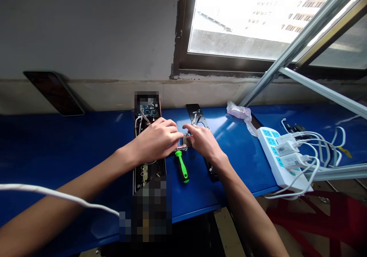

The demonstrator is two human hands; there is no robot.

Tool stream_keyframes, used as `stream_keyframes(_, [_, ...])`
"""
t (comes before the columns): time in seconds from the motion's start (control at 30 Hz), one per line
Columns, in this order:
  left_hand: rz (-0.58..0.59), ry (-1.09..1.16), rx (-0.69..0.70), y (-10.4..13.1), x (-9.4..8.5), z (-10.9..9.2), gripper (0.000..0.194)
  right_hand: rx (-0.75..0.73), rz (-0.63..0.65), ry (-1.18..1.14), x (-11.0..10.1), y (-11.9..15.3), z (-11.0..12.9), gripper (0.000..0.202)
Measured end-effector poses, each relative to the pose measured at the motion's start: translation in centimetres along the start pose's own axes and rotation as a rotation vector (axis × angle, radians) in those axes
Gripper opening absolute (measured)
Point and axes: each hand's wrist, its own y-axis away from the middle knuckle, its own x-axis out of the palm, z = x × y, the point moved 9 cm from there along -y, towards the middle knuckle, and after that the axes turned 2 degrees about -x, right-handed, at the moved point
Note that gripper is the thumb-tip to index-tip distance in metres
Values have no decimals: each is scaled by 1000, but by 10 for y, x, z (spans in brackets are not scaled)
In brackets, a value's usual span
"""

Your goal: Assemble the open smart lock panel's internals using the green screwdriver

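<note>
My left hand (160, 139) is closed over the right side of a long, opened black housing (163, 165), fingers together; what they hold, if anything, is hidden. Inside the housing shows a blue circuit board (150, 110) with wires. My right hand (204, 140) is curled, thumb and forefinger around a small metal part (187, 140), close to my left fingertips. Below the fingers lie a shiny silver cylinder (181, 147) and a green-and-black screwdriver (182, 167). A long black panel (197, 112) with metal fittings lies partly beneath my right hand.
A white power strip (266, 144) with plugged-in chargers and cables stands right on the blue table (100, 134). Behind are a plastic-wrapped packet (239, 110) and a metal frame post (275, 68). A dark tablet-like device (54, 92) leans on the wall. A white cable (57, 193) crosses my left forearm.
</note>
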Motion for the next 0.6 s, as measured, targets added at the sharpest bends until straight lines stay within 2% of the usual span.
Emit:
stream_keyframes(0.2, [-122, 56, -29, 11, -21, 8, 26, -56, -120, 15, -46, 13, 17, 41])
stream_keyframes(0.33, [-213, 115, -100, 31, -38, 20, 29, -207, -150, -123, -70, 26, 55, 35])
stream_keyframes(0.4, [-253, 143, -142, 45, -43, 27, 30, -325, -124, -194, -71, 32, 81, 33])
stream_keyframes(0.47, [-271, 163, -185, 59, -45, 33, 30, -412, -105, -172, -66, 34, 104, 29])
stream_keyframes(0.6, [-284, 170, -247, 85, -46, 38, 28, -487, -67, -124, -50, 28, 132, 23])
